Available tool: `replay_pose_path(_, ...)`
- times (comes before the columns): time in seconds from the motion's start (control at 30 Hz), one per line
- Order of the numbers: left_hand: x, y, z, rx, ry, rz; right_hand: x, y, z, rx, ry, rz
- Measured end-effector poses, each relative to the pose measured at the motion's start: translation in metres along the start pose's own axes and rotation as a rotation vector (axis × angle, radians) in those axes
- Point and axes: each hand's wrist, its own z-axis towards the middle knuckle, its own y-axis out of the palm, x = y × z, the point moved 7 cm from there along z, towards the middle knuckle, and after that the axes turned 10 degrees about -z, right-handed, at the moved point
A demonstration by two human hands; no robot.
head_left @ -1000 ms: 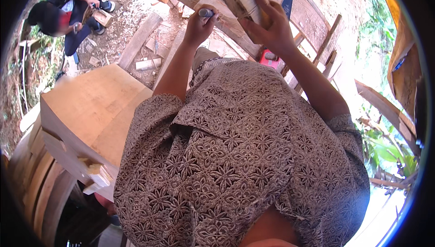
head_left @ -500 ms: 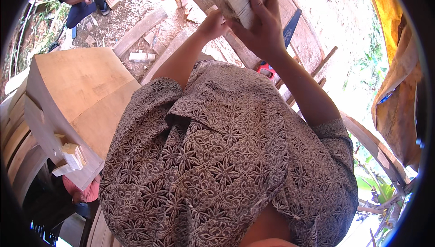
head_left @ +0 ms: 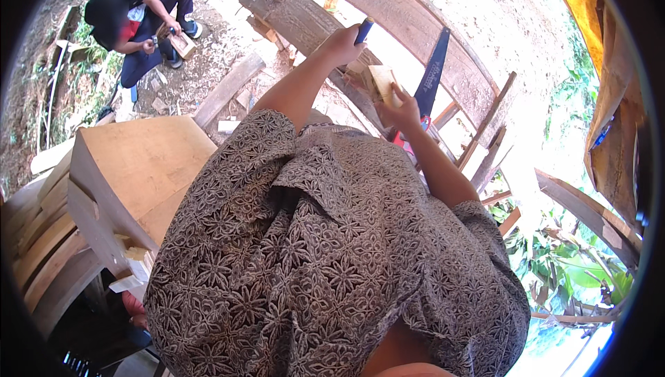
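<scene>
The person's patterned shirt (head_left: 325, 259) fills the lower centre, hiding much of the ground. Left of it stands a curved plywood piece (head_left: 138, 169). Weathered planks (head_left: 388, 24) cross the top, with a blue handsaw (head_left: 433, 76) lying on them. Upper left, another person (head_left: 131, 20) crouches. The left hand (head_left: 339, 45) is closed around a blue marker (head_left: 364, 29); the right hand (head_left: 400, 108) grips a small wood block (head_left: 382, 81), upper centre.

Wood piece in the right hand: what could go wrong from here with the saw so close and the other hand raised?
The right hand holds the small wood piece beside the blue handsaw; fingers could brush its blade. The left hand grips a blue-handled tool raised above the wood piece, so a slip might strike the right hand. The planks underneath look uneven, so the piece may shift.
</scene>
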Motion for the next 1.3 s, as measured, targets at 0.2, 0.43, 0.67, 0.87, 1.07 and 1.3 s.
replay_pose_path(0.2,-0.017,0.005,0.028,-0.027,-0.152,0.236,-0.018,0.010,-0.026,-0.034,0.042,0.026)
replay_pose_path(0.43,-0.012,-0.014,-0.029,-0.078,-0.041,-0.189,-0.004,0.006,-0.023,-0.033,-0.050,0.017)
replay_pose_path(0.67,-0.055,-0.040,-0.192,0.273,0.031,-0.416,-0.001,0.005,-0.020,-0.122,-0.016,0.091)
replay_pose_path(0.87,-0.051,-0.057,-0.232,0.354,-0.047,-0.177,-0.002,0.003,-0.021,-0.061,-0.060,0.058)
replay_pose_path(1.07,0.001,-0.040,-0.149,0.362,0.117,-0.542,0.004,0.007,-0.016,-0.069,-0.076,0.077)
replay_pose_path(1.3,-0.023,-0.025,-0.129,0.376,0.102,-0.633,0.000,0.005,-0.015,-0.040,-0.129,0.036)
